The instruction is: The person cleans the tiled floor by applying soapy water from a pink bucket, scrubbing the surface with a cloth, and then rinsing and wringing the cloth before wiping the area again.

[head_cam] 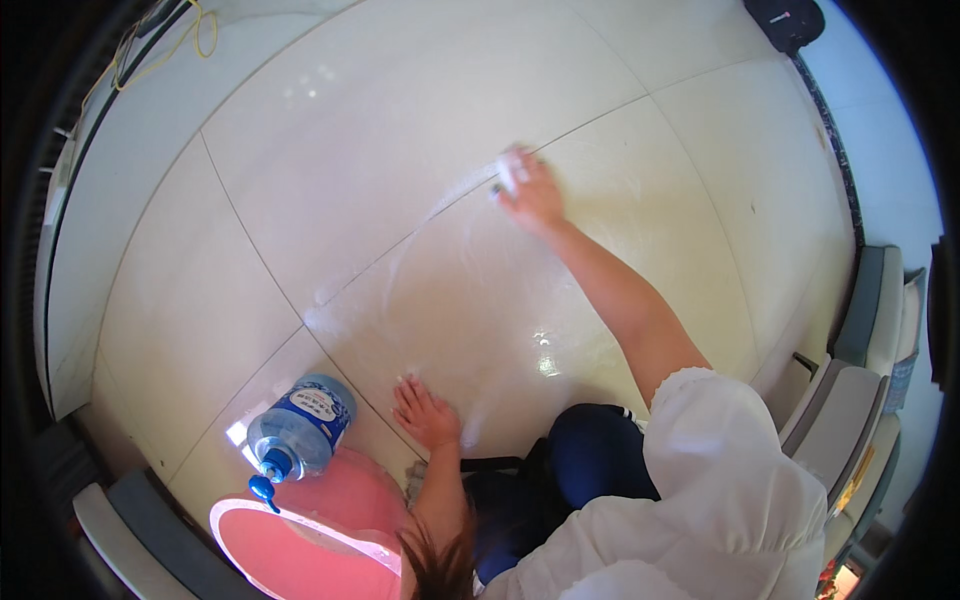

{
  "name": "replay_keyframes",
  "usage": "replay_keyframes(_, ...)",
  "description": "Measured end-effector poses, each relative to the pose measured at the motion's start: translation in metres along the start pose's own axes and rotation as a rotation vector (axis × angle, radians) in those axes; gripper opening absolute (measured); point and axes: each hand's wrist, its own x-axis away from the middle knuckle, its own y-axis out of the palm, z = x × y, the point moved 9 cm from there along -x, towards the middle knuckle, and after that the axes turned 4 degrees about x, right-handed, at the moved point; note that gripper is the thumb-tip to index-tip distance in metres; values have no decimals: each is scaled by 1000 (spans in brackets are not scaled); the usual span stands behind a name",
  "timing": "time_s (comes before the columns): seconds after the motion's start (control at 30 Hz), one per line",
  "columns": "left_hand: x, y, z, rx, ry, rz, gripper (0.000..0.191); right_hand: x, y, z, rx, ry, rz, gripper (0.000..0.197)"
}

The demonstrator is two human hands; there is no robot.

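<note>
My right hand (536, 199) presses a small white block (509, 171), perhaps a sponge, onto the beige floor tile (525, 300). The hand is blurred, so the block's exact kind is hard to tell. Whitish suds (469, 182) lie along the tile joint just left of it, and faint wet streaks curve over the tile. My left hand (427, 415) rests palm down on the floor near my knees, holding nothing. Left of that hand stands a clear pump bottle (300, 424) with a blue label and blue pump head. Close by it is a pink plastic basin (352, 495).
A white cabinet or ledge (112, 187) with a yellow cable (199, 30) runs along the left. Grey sofa seats (832, 427) line the right side, and another cushioned seat (150, 525) is at lower left. A dark bag-like object (787, 21) lies at the far right.
</note>
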Motion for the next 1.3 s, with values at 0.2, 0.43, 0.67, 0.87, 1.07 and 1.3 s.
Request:
replay_keyframes(0.2,2,-1,16,45,48,21,50,2,-5,95,46,283,135,61)
replay_keyframes(0.43,0,2,0,-43,22,11,55,24,1,-18,82,44,-42,61)
replay_keyframes(0.67,2,0,10,21,77,85,55,19,-13,-84,-98,-25,43,58)
replay_keyframes(0.87,2,6,-1,-37,26,-10,52,90,-18,-242,-500,-588,-61,56)
replay_keyframes(1.07,1,2,12,24,51,29,50,52,-20,-167,-207,94,132,55)
replay_keyframes(1.3,6,9,4,5,56,-4,49,123,-14,-147,-526,-216,30,52)
